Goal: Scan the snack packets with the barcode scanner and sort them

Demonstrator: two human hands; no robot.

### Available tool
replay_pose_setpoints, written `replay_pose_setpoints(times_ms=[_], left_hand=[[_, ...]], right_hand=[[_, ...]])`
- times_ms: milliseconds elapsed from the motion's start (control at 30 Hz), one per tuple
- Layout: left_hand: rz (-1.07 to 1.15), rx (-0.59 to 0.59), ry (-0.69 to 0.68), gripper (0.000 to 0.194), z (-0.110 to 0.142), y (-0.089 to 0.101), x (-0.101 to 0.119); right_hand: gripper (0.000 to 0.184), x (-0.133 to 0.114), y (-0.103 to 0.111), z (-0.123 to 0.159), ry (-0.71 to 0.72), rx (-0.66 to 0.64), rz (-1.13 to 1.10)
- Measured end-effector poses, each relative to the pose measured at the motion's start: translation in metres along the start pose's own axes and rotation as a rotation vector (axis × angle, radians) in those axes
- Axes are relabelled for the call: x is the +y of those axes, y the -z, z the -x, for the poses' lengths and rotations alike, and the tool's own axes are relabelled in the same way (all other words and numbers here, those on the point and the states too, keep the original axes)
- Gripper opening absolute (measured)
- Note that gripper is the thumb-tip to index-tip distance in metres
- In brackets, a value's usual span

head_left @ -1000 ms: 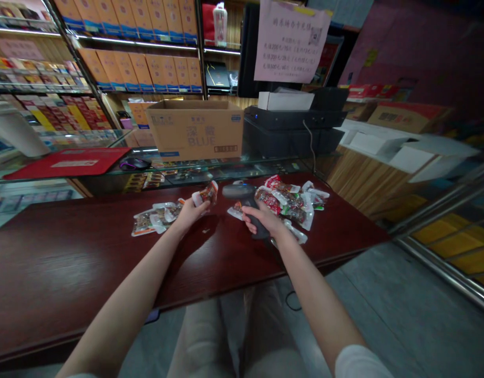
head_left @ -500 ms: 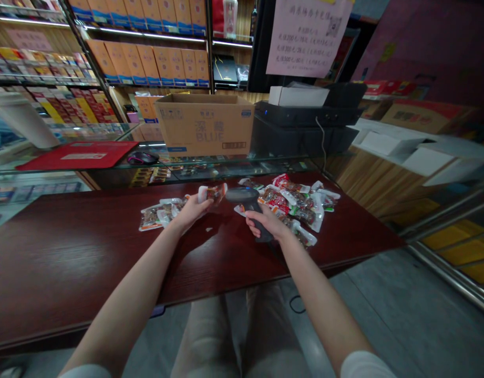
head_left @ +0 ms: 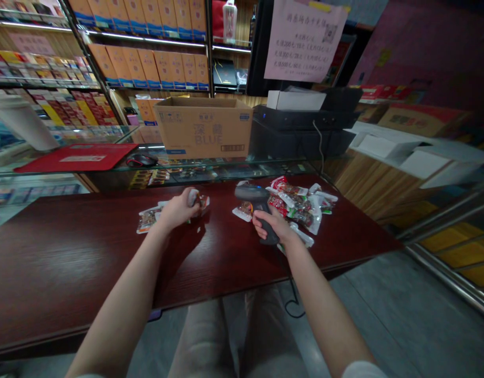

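My left hand [head_left: 177,210] is closed on a small snack packet [head_left: 203,203], whose clear and orange end sticks out to the right of the fingers. Below and left of that hand lie other snack packets [head_left: 147,219], partly covered by it. My right hand [head_left: 274,224] is wrapped round the handle of a dark barcode scanner [head_left: 253,194], its head facing left. Under the scanner head a single packet [head_left: 244,211] rests on the table. To the right spreads a heap of packets [head_left: 302,202] in red, white and clear wrapping, partly hidden by my right hand.
The dark red wooden table [head_left: 88,257] spans the front. Behind it, a glass counter carries a cardboard box [head_left: 204,128], a mouse [head_left: 142,160], a red mat [head_left: 78,157] and a white cup [head_left: 24,123]. The scanner's cable [head_left: 292,302] hangs over the table's front edge.
My left hand has moved left with its packet, away from the scanner and over the left packets. My right hand and the scanner have shifted slightly right, uncovering more of the single packet.
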State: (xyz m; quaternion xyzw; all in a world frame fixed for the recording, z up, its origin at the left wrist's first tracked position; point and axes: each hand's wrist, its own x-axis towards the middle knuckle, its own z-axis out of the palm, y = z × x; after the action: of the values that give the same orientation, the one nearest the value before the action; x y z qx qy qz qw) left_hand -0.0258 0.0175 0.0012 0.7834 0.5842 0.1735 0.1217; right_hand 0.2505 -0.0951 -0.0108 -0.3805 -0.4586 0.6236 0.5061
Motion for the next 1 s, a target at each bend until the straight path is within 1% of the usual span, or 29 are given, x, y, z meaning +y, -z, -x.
replay_pose_setpoints(times_ms=[33,100,133,167,200,233,267,300,333,367,400,433,500,533,567,600,667,733,800,833,900,1000], left_hand=[[-0.119,0.021,0.060,0.056,0.002,0.005,-0.003],[-0.293,0.096,0.169,0.061,0.006,0.010,-0.008],[-0.347,0.151,0.190,0.060,0.008,0.009,-0.009],[-0.382,0.205,0.180,0.059,0.008,0.008,-0.010],[-0.403,0.238,0.134,0.057,0.008,0.004,-0.010],[-0.414,0.233,0.059,0.055,0.008,0.000,-0.010],[-0.420,0.186,-0.027,0.053,0.007,-0.004,-0.011],[-0.420,0.114,-0.091,0.050,0.006,-0.009,-0.011],[-0.421,0.045,-0.128,0.048,0.005,-0.013,-0.012],[-0.426,0.005,-0.139,0.047,0.004,-0.017,-0.012],[-0.435,0.005,-0.132,0.045,0.003,-0.020,-0.012],[-0.444,0.042,-0.122,0.044,0.002,-0.023,-0.009],[-0.440,0.163,-0.153,0.043,0.001,-0.029,0.003],[-0.420,0.208,-0.191,0.043,0.000,-0.033,0.013],[-0.388,0.229,-0.232,0.043,-0.001,-0.038,0.025],[-0.347,0.218,-0.265,0.043,-0.003,-0.044,0.038],[-0.276,0.108,-0.288,0.048,-0.007,-0.059,0.067],[-0.223,-0.021,-0.277,0.058,-0.013,-0.075,0.092],[-0.176,-0.082,-0.244,0.066,-0.019,-0.088,0.108],[-0.155,-0.094,-0.237,0.067,-0.023,-0.093,0.113],[-0.105,-0.110,-0.222,0.062,-0.030,-0.099,0.116],[0.065,-0.123,-0.173,0.051,-0.038,-0.103,0.111]], right_hand=[[0.032,-0.004,0.005,0.004,0.015,0.017,-0.018],[0.033,-0.011,0.018,0.011,0.063,0.063,-0.047],[0.034,-0.014,0.025,0.014,0.091,0.094,-0.060],[0.034,-0.017,0.033,0.018,0.117,0.127,-0.069],[0.034,-0.020,0.040,0.020,0.139,0.159,-0.075],[0.034,-0.021,0.047,0.022,0.156,0.185,-0.078],[0.034,-0.021,0.053,0.024,0.168,0.204,-0.079],[0.035,-0.021,0.058,0.025,0.175,0.217,-0.079],[0.036,-0.020,0.062,0.026,0.175,0.223,-0.080],[0.037,-0.018,0.065,0.027,0.171,0.229,-0.081],[0.038,-0.016,0.067,0.027,0.161,0.235,-0.080],[0.039,-0.014,0.068,0.028,0.147,0.241,-0.075],[0.038,-0.010,0.069,0.029,0.118,0.251,-0.053],[0.038,-0.009,0.068,0.030,0.107,0.251,-0.042],[0.037,-0.008,0.068,0.031,0.098,0.249,-0.032],[0.037,-0.008,0.068,0.032,0.091,0.245,-0.027],[0.038,-0.007,0.068,0.032,0.081,0.240,-0.030],[0.039,-0.007,0.069,0.032,0.081,0.242,-0.038],[0.040,-0.006,0.069,0.032,0.088,0.250,-0.038],[0.041,-0.005,0.069,0.032,0.092,0.255,-0.034],[0.041,-0.004,0.069,0.031,0.094,0.264,-0.025],[0.039,-0.004,0.069,0.030,0.091,0.260,-0.014]])
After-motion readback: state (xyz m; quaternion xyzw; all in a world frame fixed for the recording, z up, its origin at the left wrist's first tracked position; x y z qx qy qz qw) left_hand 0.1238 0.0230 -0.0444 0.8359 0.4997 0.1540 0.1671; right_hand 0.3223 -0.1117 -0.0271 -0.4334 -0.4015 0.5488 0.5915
